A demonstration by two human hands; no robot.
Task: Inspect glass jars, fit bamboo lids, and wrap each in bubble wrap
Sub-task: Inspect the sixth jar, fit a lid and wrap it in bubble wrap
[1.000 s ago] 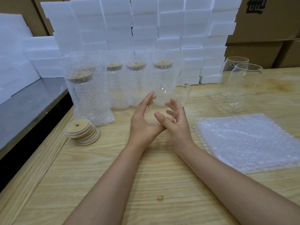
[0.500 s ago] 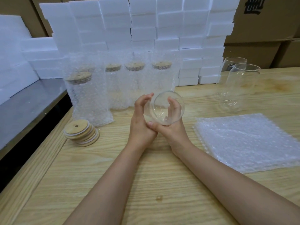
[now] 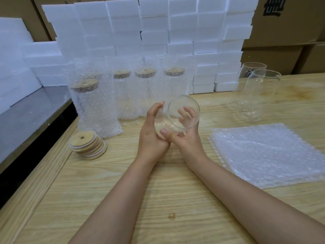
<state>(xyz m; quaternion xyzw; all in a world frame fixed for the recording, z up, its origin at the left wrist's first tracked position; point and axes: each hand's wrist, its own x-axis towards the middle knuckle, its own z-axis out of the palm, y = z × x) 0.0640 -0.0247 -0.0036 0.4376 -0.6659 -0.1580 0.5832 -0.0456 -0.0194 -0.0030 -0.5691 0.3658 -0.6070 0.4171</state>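
Here both hands hold one clear glass jar (image 3: 177, 118) tilted above the wooden table (image 3: 158, 199), its open mouth turned toward the camera. The left hand (image 3: 152, 134) cups the jar's far, lower side, its fingers (image 3: 156, 108) curled up along the glass. The right hand (image 3: 188, 138) grips from beneath and behind, with its thumb pressed on the near wall and its fingers (image 3: 184, 113) visible through the glass, wrapped around the rim end. So both sets of fingers are closed on the jar, which is lifted off the table, near the middle of the view. To the left, at the table's edge, lies a slumped stack of bamboo lids (image 3: 87, 144), the top one with a small hole. Behind the hands stands a row of jars wrapped in bubble wrap (image 3: 98, 106), each with a lid fitted. On the right rests a flat pile of bubble wrap sheets (image 3: 269, 154), and beyond it two bare jars (image 3: 256, 95) stand upright, one just behind the other. White foam blocks (image 3: 154, 32) are stacked along the back, with cardboard boxes (image 3: 284, 23) behind them.
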